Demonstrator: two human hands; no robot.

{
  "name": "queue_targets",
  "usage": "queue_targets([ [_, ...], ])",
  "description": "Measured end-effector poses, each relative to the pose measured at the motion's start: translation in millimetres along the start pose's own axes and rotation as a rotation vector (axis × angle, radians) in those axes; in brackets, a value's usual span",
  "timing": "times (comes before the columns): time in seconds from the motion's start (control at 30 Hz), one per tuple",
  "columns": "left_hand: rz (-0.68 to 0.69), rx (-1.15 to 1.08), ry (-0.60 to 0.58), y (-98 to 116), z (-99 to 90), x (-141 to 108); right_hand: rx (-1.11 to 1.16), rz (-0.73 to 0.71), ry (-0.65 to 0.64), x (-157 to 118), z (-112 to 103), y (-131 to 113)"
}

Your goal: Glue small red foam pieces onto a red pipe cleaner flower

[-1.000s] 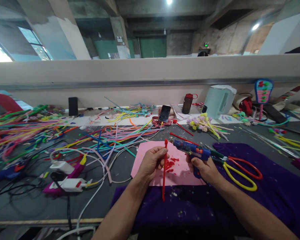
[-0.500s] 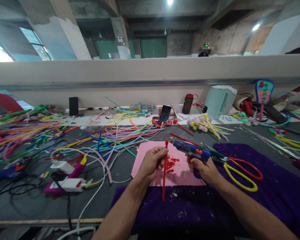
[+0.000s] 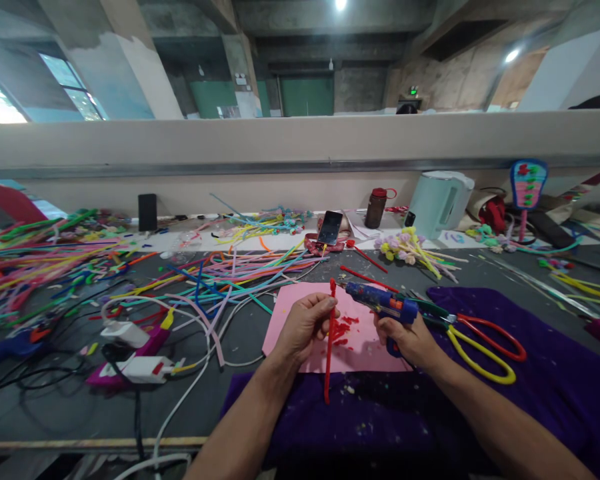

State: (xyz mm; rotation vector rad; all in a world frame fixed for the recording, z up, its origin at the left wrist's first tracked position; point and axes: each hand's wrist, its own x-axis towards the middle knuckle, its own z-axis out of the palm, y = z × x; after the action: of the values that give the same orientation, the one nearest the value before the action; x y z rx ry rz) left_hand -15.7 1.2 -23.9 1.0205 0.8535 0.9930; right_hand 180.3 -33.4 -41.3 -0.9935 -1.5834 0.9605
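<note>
Between the thumb and fingers of my left hand (image 3: 307, 323) is a red pipe cleaner (image 3: 329, 363), held upright with its thicker tip at the top. My right hand (image 3: 405, 337) grips a blue hot glue gun (image 3: 383, 301), its nozzle pointing left, close to that tip. Whether nozzle and tip touch I cannot tell. Below both hands lies a pink sheet (image 3: 285, 310) with small red scraps (image 3: 344, 330) on it. Scissors (image 3: 480, 340) with one red and one yellow handle rest right of my right hand.
Purple cloth (image 3: 545, 393) covers the near right. To the left are power strips (image 3: 145, 368) with cables and many coloured pipe cleaners (image 3: 240, 273). A phone (image 3: 329, 227), a bottle (image 3: 376, 208), a kettle (image 3: 440, 203) and a flower bunch (image 3: 413, 250) stand or lie toward the back.
The glue gun has tipped very slightly and shifted a little left in my right hand. My left hand and the red pipe cleaner look the same.
</note>
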Motion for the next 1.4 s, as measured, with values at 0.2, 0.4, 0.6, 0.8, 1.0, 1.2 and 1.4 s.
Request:
queue_targets([
  [0.2, 0.006, -0.005, 0.013, 1.0, 0.8, -0.8, 0.021, 0.029, 0.013, -0.7, -0.3, -2.1],
  [0.4, 0.012, -0.002, 0.010, 0.7, -0.8, 0.8, 0.111, 0.043, -0.005, -0.4, 0.1, -6.0],
  [0.6, -0.001, -0.004, 0.014, 0.2, 0.1, 0.4, 0.078, 0.047, 0.034, -0.5, -0.8, 3.2],
  [0.8, 0.006, -0.011, 0.004, 1.0, 0.1, -0.3, 0.013, 0.058, 0.045, -1.8, -0.3, 2.7],
  [1.0, -0.008, 0.006, 0.005, 1.4, -0.2, -0.4, 0.097, 0.069, -0.043, 1.1, -1.0, -4.2],
  [1.2, -0.006, -0.003, -0.003, 0.6, -0.8, -0.2, 0.156, 0.080, -0.001, 0.8, -1.3, -2.4],
  [1.4, 0.003, -0.013, 0.016, 2.2, -0.2, -0.7, 0.155, 0.060, -0.022, 1.0, -1.5, 0.3],
])
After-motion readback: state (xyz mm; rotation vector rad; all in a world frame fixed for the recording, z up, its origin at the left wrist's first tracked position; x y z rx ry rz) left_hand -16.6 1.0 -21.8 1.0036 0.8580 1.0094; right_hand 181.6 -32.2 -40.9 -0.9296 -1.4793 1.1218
